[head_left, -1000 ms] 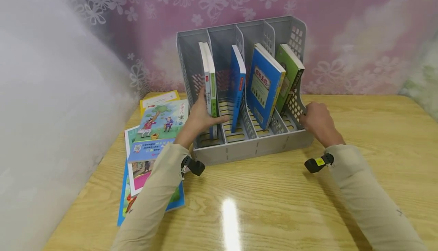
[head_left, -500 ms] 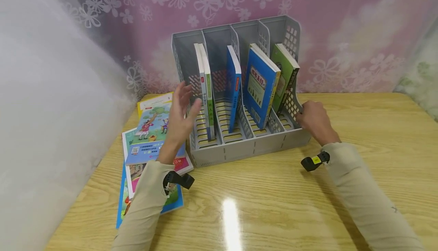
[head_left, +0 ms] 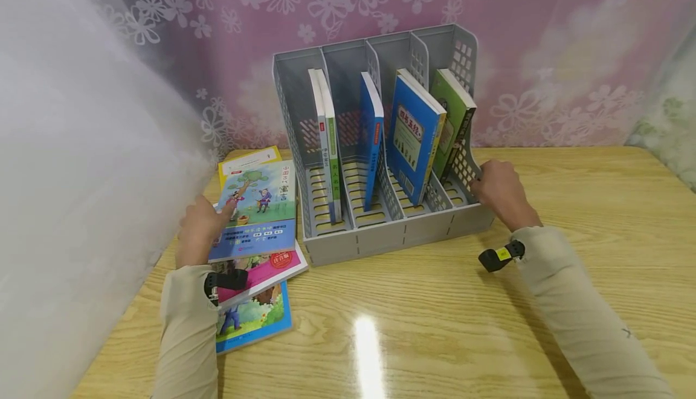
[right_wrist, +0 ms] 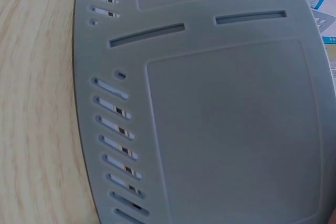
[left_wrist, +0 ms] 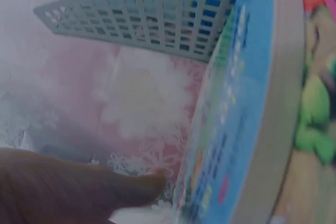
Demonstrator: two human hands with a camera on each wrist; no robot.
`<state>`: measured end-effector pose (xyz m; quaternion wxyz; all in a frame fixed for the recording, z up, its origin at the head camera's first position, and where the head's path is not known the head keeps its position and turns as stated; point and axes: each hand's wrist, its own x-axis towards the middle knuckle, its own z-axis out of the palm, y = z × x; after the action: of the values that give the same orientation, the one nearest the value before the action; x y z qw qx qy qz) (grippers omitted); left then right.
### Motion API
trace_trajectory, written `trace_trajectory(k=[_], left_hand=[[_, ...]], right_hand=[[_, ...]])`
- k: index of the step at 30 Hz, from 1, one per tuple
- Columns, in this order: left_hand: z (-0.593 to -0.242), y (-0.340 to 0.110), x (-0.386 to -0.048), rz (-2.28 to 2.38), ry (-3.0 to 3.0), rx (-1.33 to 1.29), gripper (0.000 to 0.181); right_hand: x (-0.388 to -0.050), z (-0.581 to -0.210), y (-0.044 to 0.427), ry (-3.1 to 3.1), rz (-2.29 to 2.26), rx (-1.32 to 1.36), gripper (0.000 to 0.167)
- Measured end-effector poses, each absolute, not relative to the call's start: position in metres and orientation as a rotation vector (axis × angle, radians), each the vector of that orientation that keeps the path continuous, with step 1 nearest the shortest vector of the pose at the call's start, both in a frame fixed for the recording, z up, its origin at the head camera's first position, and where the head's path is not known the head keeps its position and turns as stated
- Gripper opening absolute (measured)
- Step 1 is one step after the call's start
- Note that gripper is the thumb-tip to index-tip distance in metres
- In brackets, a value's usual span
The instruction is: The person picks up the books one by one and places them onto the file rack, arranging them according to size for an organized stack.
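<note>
Dividers (head_left: 421, 59) likely keep the books (head_left: 415, 136) upright; the right hand's (head_left: 501, 193) fingers grip the rack's (head_left: 399, 233) side (for steadiness, I'd guess), the left hand's (head_left: 200, 230) loosely spread at the pile's (head_left: 261, 210) edge

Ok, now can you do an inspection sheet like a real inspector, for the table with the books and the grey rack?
Surface: wood-grain table, with a bright glare streak.
Job's things: grey rack, with standing books in all four compartments; loosely overlapping book pile left of it.
Clutter: nothing seen.
Grippers: left grip at the pile's left edge, contact unclear; right grip holds the rack's right side.
Cables: nothing seen.
Surroundings: pink flowered curtain behind, pale cloth at left.
</note>
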<state>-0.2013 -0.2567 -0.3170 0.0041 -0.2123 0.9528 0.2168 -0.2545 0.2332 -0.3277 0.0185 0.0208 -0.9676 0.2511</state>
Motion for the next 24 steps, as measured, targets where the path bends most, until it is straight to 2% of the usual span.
trace_trajectory(k=[3, 8, 10, 12, 18, 21, 24], left_hand=[[-0.318, -0.264, -0.198, 0.585, 2.864, -0.625, 0.081], [-0.313, -0.261, -0.196, 0.553, 2.867, -0.549, 0.071], [-0.312, -0.257, -0.196, 0.557, 2.862, -0.555, 0.072], [-0.312, -0.251, -0.198, 0.523, 2.848, -0.558, 0.079], [-0.316, -0.240, -0.209, 0.395, 2.755, -0.610, 0.114], [-0.318, -0.244, -0.210, 0.437, 2.750, -0.680, 0.117], [-0.320, -0.252, -0.209, 0.528, 2.748, -0.665, 0.111]], right_hand=[[-0.254, -0.327, 0.233, -3.005, 0.781, 0.061, 0.024], [-0.255, -0.328, 0.233, -3.000, 0.773, 0.054, 0.023], [-0.255, -0.328, 0.233, -3.002, 0.775, 0.045, 0.023], [-0.255, -0.328, 0.232, -3.007, 0.777, 0.037, 0.023], [-0.254, -0.329, 0.231, -3.006, 0.786, 0.039, 0.021], [-0.254, -0.329, 0.231, -3.006, 0.795, 0.046, 0.022], [-0.254, -0.328, 0.232, -3.008, 0.786, 0.037, 0.022]])
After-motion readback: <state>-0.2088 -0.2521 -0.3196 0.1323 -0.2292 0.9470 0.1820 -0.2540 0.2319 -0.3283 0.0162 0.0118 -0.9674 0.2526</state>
